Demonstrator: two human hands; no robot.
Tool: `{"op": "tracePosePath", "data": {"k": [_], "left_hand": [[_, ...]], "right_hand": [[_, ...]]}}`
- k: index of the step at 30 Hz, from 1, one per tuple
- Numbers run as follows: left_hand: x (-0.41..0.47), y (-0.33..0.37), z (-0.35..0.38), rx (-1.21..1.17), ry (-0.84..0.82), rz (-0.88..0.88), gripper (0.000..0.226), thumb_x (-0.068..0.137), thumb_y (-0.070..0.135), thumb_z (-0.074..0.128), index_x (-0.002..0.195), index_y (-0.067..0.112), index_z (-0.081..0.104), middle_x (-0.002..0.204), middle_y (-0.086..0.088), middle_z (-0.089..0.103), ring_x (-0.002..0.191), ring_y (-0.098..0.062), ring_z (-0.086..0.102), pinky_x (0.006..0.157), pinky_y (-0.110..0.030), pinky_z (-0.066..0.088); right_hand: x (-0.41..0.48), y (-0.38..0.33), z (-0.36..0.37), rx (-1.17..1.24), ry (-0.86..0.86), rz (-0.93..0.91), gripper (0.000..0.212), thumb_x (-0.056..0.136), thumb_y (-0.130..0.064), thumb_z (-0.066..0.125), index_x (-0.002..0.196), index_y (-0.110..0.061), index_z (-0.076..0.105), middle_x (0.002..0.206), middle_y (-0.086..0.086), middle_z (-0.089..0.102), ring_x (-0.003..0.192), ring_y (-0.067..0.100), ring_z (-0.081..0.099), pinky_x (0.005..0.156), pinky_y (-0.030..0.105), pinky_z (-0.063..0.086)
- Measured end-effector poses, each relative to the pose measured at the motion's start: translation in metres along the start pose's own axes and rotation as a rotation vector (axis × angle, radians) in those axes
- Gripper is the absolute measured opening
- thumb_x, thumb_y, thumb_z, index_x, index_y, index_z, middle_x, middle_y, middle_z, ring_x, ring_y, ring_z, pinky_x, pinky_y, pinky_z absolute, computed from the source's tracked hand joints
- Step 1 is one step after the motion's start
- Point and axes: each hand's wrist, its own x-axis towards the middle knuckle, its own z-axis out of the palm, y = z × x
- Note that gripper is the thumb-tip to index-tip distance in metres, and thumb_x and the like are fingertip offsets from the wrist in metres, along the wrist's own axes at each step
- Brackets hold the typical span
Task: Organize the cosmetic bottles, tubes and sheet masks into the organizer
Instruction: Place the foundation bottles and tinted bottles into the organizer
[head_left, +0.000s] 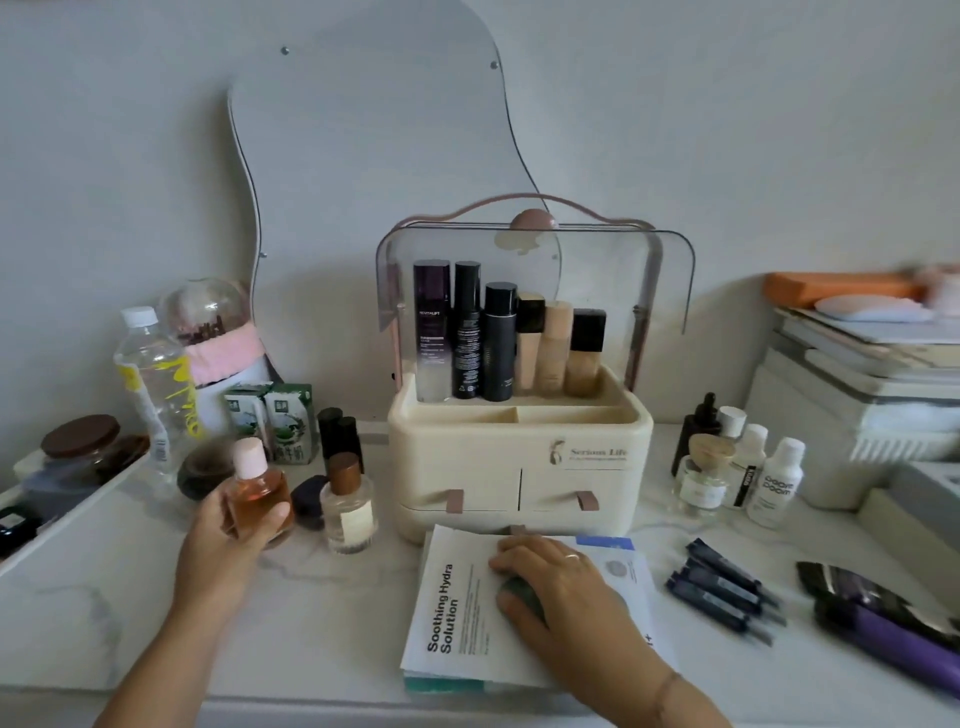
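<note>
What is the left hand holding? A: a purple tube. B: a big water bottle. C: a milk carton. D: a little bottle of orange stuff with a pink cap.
D: the left hand grips a small pink-capped bottle of orange liquid, left of the organizer.

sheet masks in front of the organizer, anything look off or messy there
Yes: the sheet masks lie in a skewed, fanned pile, edges misaligned, under the right hand. Nothing looks spilled or torn.
</note>
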Motion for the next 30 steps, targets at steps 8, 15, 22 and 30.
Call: {"op": "tracePosePath", "data": {"k": [8,15,22,30], "left_hand": [[-0.02,0.018,-0.002,-0.051,0.217,-0.02,0.059,0.054,0.052,0.071,0.109,0.032,0.062,0.096,-0.002,0.07,0.094,-0.029,0.066,0.081,-0.038,0.047],[-0.05,0.097,-0.003,-0.221,0.204,0.207,0.055,0.058,0.044,0.08,0.11,0.038,0.063,0.098,0.013,0.073,0.092,-0.007,0.068,0.08,-0.027,0.048],[-0.082,0.18,0.061,-0.354,-0.239,0.177,0.064,0.051,0.038,0.086,0.111,0.031,0.066,0.102,0.009,0.075,0.097,-0.009,0.07,0.082,-0.028,0.052],[-0.054,0.205,0.108,-0.249,-0.268,0.147,0.061,0.06,0.033,0.086,0.114,0.045,0.061,0.112,0.017,0.068,0.108,-0.007,0.061,0.092,-0.035,0.051]], "right_hand": [[0.001,0.001,0.0,0.02,-0.026,0.0,0.029,0.095,-0.036,0.041,0.122,-0.034,0.051,0.136,-0.023,0.043,0.125,-0.003,0.039,0.104,0.013,0.026],[0.012,-0.018,-0.031,0.08,-0.063,-0.021,0.042,0.088,-0.041,0.056,0.128,-0.042,0.042,0.132,-0.035,0.04,0.109,-0.011,0.049,0.073,-0.004,0.032],[0.056,-0.054,-0.082,0.443,0.101,-0.181,0.068,0.07,-0.038,0.077,0.129,-0.035,0.043,0.118,-0.022,0.057,0.11,-0.009,0.052,0.095,0.013,0.043],[0.111,-0.031,-0.119,0.559,-0.031,-0.073,0.056,0.067,-0.044,0.076,0.116,-0.029,0.054,0.103,-0.012,0.067,0.093,0.001,0.063,0.075,0.012,0.051]]}}
